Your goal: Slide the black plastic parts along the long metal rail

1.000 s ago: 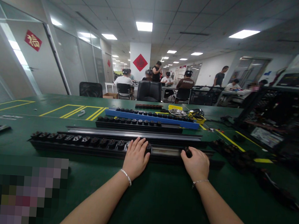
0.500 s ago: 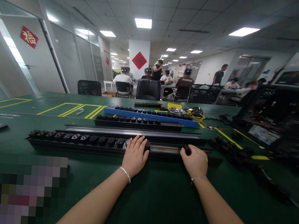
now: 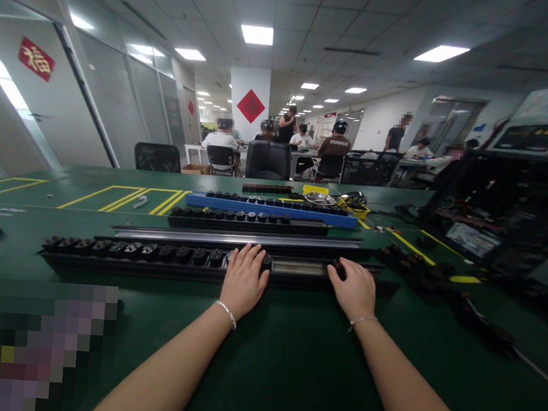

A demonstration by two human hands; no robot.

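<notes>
A long black channel (image 3: 157, 269) lies across the table before me, with a row of black socket modules (image 3: 149, 252) set along its left and middle part. My left hand (image 3: 245, 278) rests palm down over the right end of that row, fingers stretched out and partly covering several modules. Right of it, a pale stretch of the channel's inside shows. Farther right, my right hand (image 3: 355, 289) has thumb and fingers closed around a black socket module (image 3: 339, 269) at the channel. Whether this piece is seated in the channel cannot be made out.
Behind the channel lie a metal-grey rail (image 3: 234, 238), a shorter black strip (image 3: 249, 225) and a blue channel (image 3: 273, 210) with modules. Linked black modules with wire (image 3: 442, 280) trail at right, beside a large dark open case (image 3: 490, 202). People sit at far tables.
The view has shifted a little, moving everything slightly left and up. Both hands keep about the same places on the channel.
</notes>
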